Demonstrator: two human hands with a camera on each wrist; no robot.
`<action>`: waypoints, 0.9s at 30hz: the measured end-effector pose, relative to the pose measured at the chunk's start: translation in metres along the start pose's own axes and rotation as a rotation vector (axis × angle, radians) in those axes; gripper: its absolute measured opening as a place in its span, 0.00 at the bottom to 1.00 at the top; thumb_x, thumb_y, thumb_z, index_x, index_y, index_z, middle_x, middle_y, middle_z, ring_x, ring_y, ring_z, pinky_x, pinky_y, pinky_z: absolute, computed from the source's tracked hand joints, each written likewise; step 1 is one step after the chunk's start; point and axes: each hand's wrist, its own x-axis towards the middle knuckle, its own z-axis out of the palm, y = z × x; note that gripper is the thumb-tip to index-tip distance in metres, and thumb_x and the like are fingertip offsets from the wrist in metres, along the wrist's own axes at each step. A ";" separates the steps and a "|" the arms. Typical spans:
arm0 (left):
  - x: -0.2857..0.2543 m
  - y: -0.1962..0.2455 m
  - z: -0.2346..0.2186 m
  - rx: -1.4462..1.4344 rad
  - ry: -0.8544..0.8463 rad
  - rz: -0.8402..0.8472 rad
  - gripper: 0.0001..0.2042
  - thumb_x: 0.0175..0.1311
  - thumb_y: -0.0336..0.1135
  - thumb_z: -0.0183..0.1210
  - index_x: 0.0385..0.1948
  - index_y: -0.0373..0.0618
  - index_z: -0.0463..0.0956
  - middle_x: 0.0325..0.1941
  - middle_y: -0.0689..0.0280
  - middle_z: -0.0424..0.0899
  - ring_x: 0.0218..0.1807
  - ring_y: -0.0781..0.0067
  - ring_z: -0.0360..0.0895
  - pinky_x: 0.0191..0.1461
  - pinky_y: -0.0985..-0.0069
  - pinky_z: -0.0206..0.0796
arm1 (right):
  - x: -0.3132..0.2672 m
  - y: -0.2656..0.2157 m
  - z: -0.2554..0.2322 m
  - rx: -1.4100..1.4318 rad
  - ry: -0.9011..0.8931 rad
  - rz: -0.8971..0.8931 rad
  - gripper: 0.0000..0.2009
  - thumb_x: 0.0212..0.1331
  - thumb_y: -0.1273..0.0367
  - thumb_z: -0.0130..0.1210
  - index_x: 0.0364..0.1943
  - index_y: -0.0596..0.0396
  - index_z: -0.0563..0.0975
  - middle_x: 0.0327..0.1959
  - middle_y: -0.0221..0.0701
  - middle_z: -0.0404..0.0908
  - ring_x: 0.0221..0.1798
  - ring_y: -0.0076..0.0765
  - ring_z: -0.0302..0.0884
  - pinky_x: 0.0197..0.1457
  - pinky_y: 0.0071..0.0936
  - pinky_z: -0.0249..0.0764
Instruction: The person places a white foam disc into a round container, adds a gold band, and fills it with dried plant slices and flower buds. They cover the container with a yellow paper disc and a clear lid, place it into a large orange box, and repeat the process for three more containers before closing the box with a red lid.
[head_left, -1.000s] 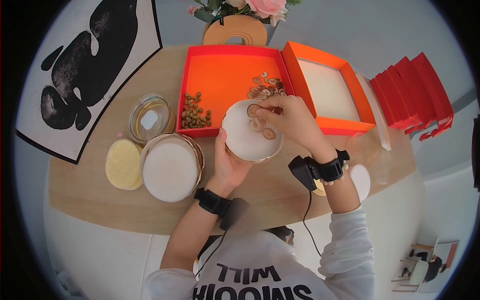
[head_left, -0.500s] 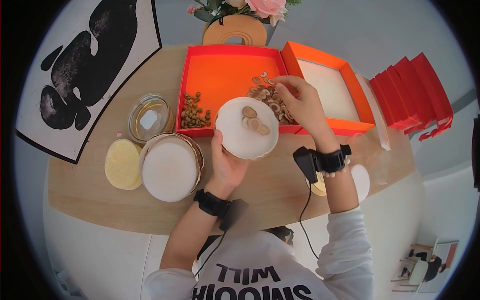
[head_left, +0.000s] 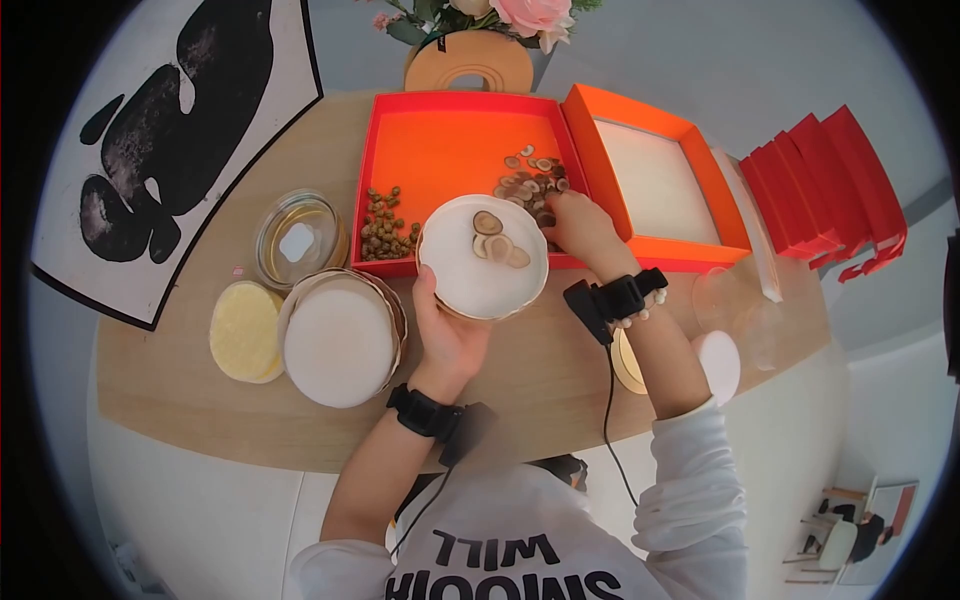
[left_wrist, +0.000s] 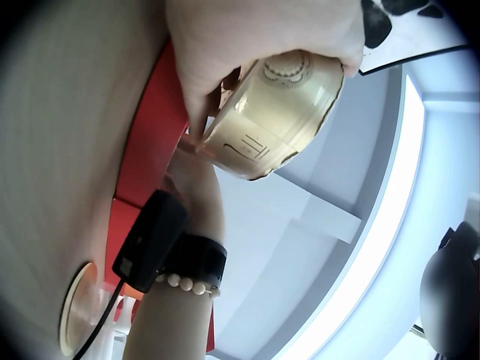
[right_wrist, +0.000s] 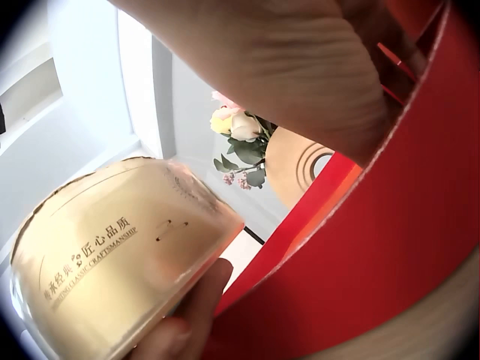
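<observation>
My left hand point(head_left: 452, 338) holds a round tub point(head_left: 480, 285) from below and the side, thumb at its rim. The tub has a white top with several brown dried slices point(head_left: 500, 250) lying on it. Its gold, printed wall point(right_wrist: 97, 255) shows in the right wrist view. In the head view my right hand point(head_left: 585, 230) reaches over the front wall of a red box point(head_left: 440, 130) with an orange inside. Its fingertips are down at a pile of similar slices point(head_left: 522, 188) in the box's right part and are largely hidden, so I cannot tell if they pinch one.
Small greenish-brown buds point(head_left: 385, 235) lie in the box's left front corner. An orange-rimmed box point(head_left: 730, 215) adjoins it on the right. To the left stand a glass jar point(head_left: 300, 240), a stack of white discs point(head_left: 340, 340) and a yellow pad point(head_left: 245, 330). Flowers point(head_left: 530, 15) stand behind.
My right hand, over the tub with a slice one second ago, has moved right and then down to the pile. The slice now lies on the tub, which has shifted slightly left.
</observation>
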 end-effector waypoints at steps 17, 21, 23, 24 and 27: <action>0.000 -0.001 0.000 0.030 -0.011 -0.018 0.29 0.58 0.55 0.43 0.57 0.47 0.56 0.60 0.64 0.61 0.61 0.65 0.58 0.61 0.63 0.53 | -0.010 0.003 -0.018 0.163 0.318 -0.042 0.10 0.46 0.65 0.57 0.31 0.56 0.79 0.28 0.38 0.77 0.32 0.44 0.75 0.37 0.34 0.71; 0.001 -0.001 -0.002 0.031 -0.018 -0.022 0.29 0.58 0.56 0.43 0.57 0.47 0.56 0.60 0.64 0.61 0.61 0.65 0.58 0.61 0.63 0.52 | -0.025 -0.017 -0.045 0.345 0.314 0.016 0.11 0.49 0.65 0.55 0.32 0.59 0.78 0.24 0.39 0.78 0.27 0.39 0.76 0.33 0.29 0.70; 0.002 -0.002 -0.003 0.026 -0.022 -0.021 0.29 0.58 0.56 0.43 0.57 0.47 0.56 0.60 0.64 0.61 0.61 0.66 0.58 0.61 0.63 0.52 | -0.032 -0.023 -0.054 0.549 0.298 -0.015 0.12 0.51 0.64 0.54 0.33 0.58 0.78 0.26 0.39 0.78 0.30 0.37 0.76 0.34 0.29 0.70; 0.002 -0.002 -0.002 0.035 -0.020 -0.024 0.29 0.58 0.56 0.42 0.57 0.48 0.56 0.60 0.65 0.61 0.61 0.65 0.59 0.61 0.62 0.53 | -0.035 -0.026 -0.056 0.651 0.289 -0.029 0.13 0.52 0.63 0.53 0.34 0.58 0.78 0.27 0.40 0.78 0.31 0.36 0.77 0.35 0.29 0.70; 0.002 -0.003 -0.002 0.053 -0.023 -0.040 0.29 0.58 0.58 0.42 0.57 0.50 0.58 0.60 0.66 0.62 0.61 0.65 0.60 0.60 0.62 0.54 | -0.046 -0.035 -0.062 0.850 -0.014 -0.172 0.13 0.53 0.64 0.52 0.31 0.62 0.77 0.25 0.41 0.77 0.30 0.32 0.75 0.35 0.28 0.69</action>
